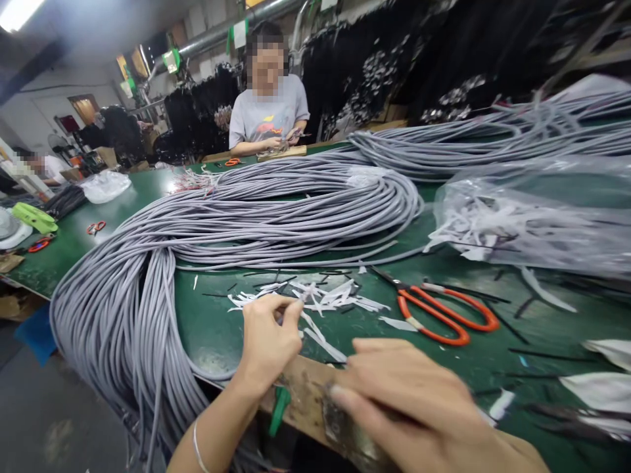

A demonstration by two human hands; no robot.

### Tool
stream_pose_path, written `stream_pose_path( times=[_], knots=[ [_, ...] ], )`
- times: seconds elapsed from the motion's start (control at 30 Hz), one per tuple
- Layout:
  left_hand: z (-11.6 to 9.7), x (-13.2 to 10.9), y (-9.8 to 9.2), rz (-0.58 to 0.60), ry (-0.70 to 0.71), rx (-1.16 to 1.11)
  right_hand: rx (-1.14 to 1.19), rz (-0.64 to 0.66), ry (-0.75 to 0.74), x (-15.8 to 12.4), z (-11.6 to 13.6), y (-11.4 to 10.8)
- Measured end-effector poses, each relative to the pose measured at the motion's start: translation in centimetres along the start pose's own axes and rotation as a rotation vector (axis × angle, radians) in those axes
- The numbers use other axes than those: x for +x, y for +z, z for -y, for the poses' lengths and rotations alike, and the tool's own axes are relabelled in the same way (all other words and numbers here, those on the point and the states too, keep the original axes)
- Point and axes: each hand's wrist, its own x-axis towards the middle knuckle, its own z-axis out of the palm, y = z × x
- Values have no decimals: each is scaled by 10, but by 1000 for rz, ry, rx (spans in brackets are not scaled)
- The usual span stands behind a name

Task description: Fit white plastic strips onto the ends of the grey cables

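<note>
My left hand (pixel 270 338) is pinched, thumb against forefinger, at the edge of a pile of thin white strips (pixel 320 299). What it pinches, if anything, I cannot make out. Slightly blurred, my right hand (pixel 409 394) curls its fingers above a brown wooden board (pixel 305 378) at the table's front edge; its grip is hidden. A dark metal piece (pixel 340 420) sits on the board under the right thumb, beside a green tab (pixel 280 410). Beyond the right hand lie orange-handled scissors (pixel 438 312), blades pointing left.
A thick bundle of grey cables (pixel 276 217) spans the green table (pixel 211 315) and hangs over its left front edge. To the right are a clear bag of white strips (pixel 532 217) and pliers (pixel 572 420). Across the table a person (pixel 269 108) handles something small.
</note>
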Motion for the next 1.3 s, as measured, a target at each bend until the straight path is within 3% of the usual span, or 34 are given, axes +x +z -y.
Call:
stream_pose_path(
  times=[0.13,0.27,0.87,1.3],
  knots=[
    [3,1,-4,6,-22,-120,-298,-123,126,-1,-18,-3],
    [2,-2,-5,41,-20,-208,-513,-141,108,2,-32,-1],
    [4,-6,-4,127,-35,-250,-438,-107,93,3,-28,4],
    [6,-8,-2,100,-64,-307,-408,-96,102,3,-30,4]
  ],
)
